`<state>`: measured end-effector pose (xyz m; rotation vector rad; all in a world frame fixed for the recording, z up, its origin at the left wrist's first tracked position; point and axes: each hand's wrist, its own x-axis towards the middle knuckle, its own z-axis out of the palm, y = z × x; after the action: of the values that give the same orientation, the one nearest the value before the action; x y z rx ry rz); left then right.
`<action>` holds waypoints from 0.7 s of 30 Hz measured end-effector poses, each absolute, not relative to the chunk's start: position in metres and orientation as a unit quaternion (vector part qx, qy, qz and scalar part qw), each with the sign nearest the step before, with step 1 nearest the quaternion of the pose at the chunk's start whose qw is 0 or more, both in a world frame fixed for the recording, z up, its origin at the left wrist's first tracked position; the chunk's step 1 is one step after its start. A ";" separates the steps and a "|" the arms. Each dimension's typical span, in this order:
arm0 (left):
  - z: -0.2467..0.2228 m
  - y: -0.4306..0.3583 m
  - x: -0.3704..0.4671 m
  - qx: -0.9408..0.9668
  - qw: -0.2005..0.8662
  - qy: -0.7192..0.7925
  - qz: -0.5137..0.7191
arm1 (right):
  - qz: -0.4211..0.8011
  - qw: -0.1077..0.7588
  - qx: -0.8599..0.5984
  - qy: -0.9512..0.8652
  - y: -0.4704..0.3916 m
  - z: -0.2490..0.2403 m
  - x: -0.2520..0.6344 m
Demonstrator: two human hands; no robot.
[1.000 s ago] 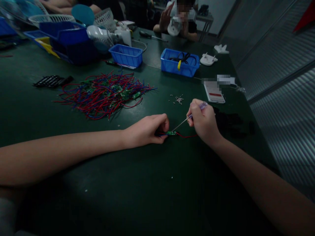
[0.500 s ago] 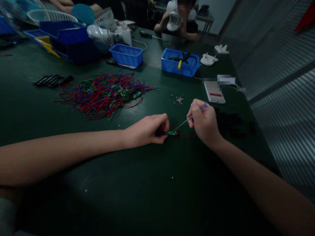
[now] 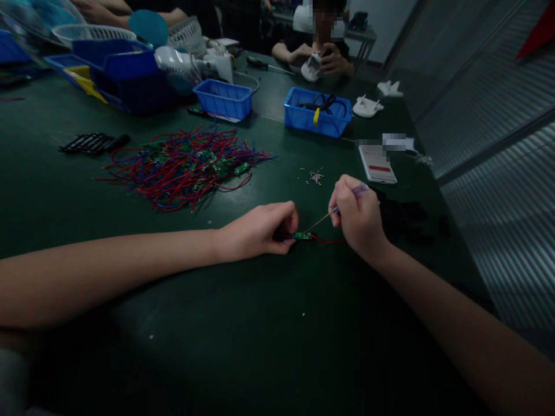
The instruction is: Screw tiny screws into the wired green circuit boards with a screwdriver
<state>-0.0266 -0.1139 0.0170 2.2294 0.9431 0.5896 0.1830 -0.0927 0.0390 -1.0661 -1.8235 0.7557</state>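
Observation:
My left hand (image 3: 271,228) rests on the green table, its fingers closed on a small green circuit board (image 3: 302,236) with red and blue wires. One red wire runs out from the board's right end toward my other hand. In my right hand (image 3: 358,214) is a screwdriver (image 3: 319,221) with a clear purplish handle, gripped like a pen. Its thin shaft slants down to the left, and the tip meets the board or lies just above it. A scatter of tiny screws (image 3: 315,177) lies beyond my hands. My left fingers hide part of the board.
A heap of wired circuit boards (image 3: 186,164) lies at left, beside black plastic parts (image 3: 91,143). Farther back stand blue bins (image 3: 223,99), one holding black cables (image 3: 325,104). A white phone-like device (image 3: 377,163) lies at right. A co-worker holds a white part (image 3: 311,67) across the table.
My hands, the board and the screwdriver stay almost in place. Across the table, the co-worker has lowered the white part from near the head toward the table.

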 end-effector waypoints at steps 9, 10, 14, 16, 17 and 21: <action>0.018 -0.115 -0.026 0.851 0.321 0.351 0.223 | 0.063 0.403 -0.326 -0.853 -0.109 0.061 0.181; 0.017 -0.114 -0.026 0.852 0.319 0.350 0.225 | 0.034 0.408 -0.310 -0.858 -0.109 0.060 0.183; 0.016 -0.114 -0.027 0.851 0.320 0.347 0.229 | -0.038 0.328 -0.297 -0.896 -0.108 0.070 0.191; 0.017 -0.114 -0.027 0.848 0.329 0.351 0.224 | -0.003 0.235 -0.322 -0.917 -0.110 0.082 0.192; 0.018 -0.114 -0.027 0.845 0.335 0.353 0.220 | 0.001 0.200 -0.336 -0.921 -0.112 0.089 0.193; 0.022 -0.113 -0.029 0.832 0.375 0.353 0.208 | 0.003 0.118 -0.368 -0.922 -0.120 0.107 0.195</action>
<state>-0.0294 -0.1134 0.0216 2.1295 0.9024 0.5330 0.1950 -0.1196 0.1072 -1.0770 -2.6973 0.0078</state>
